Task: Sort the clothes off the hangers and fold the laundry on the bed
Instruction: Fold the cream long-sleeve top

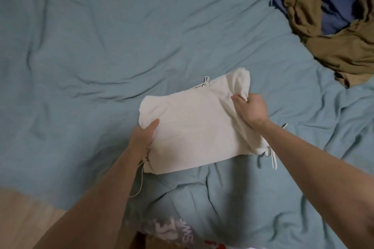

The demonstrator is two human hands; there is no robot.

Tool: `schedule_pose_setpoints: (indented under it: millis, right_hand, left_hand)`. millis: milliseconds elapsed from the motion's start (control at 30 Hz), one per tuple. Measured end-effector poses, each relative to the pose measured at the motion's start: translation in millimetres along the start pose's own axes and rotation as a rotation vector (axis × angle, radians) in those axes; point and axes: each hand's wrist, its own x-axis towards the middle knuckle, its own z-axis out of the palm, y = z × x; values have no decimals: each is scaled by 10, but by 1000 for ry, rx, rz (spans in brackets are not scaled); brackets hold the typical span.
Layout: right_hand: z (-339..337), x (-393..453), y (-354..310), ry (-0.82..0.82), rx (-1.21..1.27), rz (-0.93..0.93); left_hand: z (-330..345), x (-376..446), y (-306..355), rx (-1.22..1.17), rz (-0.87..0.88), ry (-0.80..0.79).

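Observation:
A cream-white garment (198, 127), folded into a rough rectangle with thin drawstrings hanging from its corners, is held just above the blue-grey bed cover (101, 46). My left hand (144, 135) grips its left edge, thumb on top. On the other side, my right hand (250, 108) pinches the upper right corner, where the cloth bunches up.
A heap of olive-brown and blue clothes (332, 16) lies at the far right of the bed. The wooden floor (24, 218) shows at the lower left, past the bed's edge. My printed shirt (172, 230) fills the bottom middle.

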Motion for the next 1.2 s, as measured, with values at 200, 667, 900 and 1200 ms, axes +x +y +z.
schedule_pose_setpoints:
  millis: [200, 667, 900, 1200]
  right_hand:
    - [-559, -762, -229, -254, 144, 17]
    - [-1589, -3318, -282, 768, 501, 291]
    - [-1547, -5486, -164, 1201, 449, 580]
    - [-868, -8417, -596, 1604, 300, 1040]
  left_hand:
    - [-328, -581, 635, 184, 253, 42]
    - [-145, -2441, 1317, 465, 1031, -525]
    - [-104, -4014, 610, 780, 1519, -952]
    - [-943, -6015, -1313, 872, 1795, -1684]
